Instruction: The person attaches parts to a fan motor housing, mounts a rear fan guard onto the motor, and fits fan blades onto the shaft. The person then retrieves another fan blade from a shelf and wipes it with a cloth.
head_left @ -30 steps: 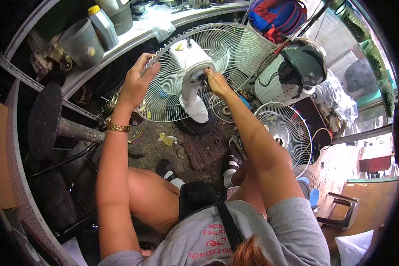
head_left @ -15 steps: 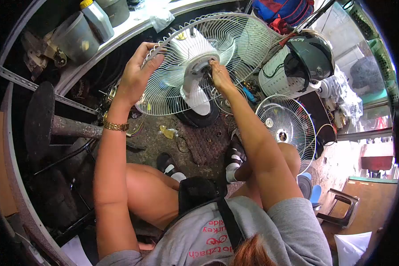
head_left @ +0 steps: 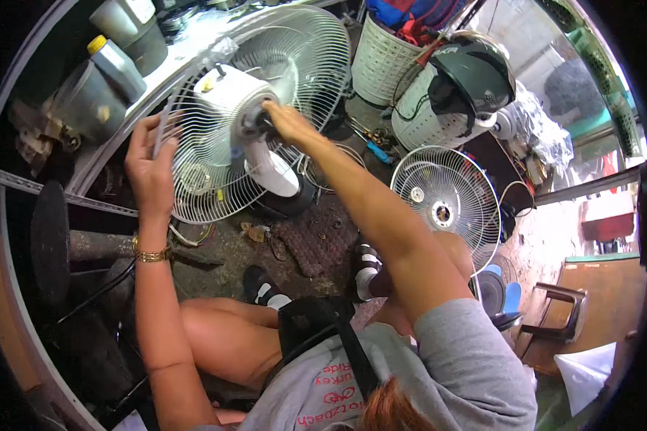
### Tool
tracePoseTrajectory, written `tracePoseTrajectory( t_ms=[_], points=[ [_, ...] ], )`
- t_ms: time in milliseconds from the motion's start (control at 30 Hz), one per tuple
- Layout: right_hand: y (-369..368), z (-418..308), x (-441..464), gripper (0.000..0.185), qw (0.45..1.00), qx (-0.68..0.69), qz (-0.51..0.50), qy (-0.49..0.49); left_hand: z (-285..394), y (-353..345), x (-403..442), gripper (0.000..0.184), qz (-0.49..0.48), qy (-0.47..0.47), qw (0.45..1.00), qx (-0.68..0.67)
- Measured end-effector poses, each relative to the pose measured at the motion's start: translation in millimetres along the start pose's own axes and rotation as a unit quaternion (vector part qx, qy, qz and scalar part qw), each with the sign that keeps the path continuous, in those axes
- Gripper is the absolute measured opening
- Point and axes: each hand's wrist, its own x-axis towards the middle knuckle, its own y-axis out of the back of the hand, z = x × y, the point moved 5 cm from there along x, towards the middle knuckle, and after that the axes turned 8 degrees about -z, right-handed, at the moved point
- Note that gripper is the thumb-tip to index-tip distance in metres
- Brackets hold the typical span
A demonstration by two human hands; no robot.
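Note:
A white fan with a round wire cage (head_left: 316, 54) stands tilted on a dark base in front of me. My left hand (head_left: 153, 161) grips the left rim of its wire cage, with the thumb and fingers round the wires. Near the fan's grey hub (head_left: 251, 121), my right hand (head_left: 284, 123) has its fingers pressed together at the centre; what they pinch there is too small to make out. The white motor housing (head_left: 230, 92) shows behind the wires, above the white neck (head_left: 273, 172).
A second wire fan cage (head_left: 446, 190) leans at my right knee. Behind it are a white basket (head_left: 417, 129), a dark helmet (head_left: 471, 75) and a blue-handled tool (head_left: 378, 151). A black round stool (head_left: 50, 244) is at the left, below a shelf with a grey bucket (head_left: 90, 104).
The fan and both hands have shifted left in view, and the cage has turned. My left hand is still at the rim and my right hand at the hub.

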Motion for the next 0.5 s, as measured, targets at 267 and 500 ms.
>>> tracePoseTrajectory(
  t_ms=[267,500],
  points=[
    [17,-11,4,0.066,0.996,0.048,-0.074,0.005,-1,-17,-6,0.037,0.016,0.052,0.999,-0.005],
    [10,12,20,0.069,0.995,-0.075,-0.063,0.004,-128,41,44,0.066,-0.113,0.192,0.951,-0.214]
  ],
)
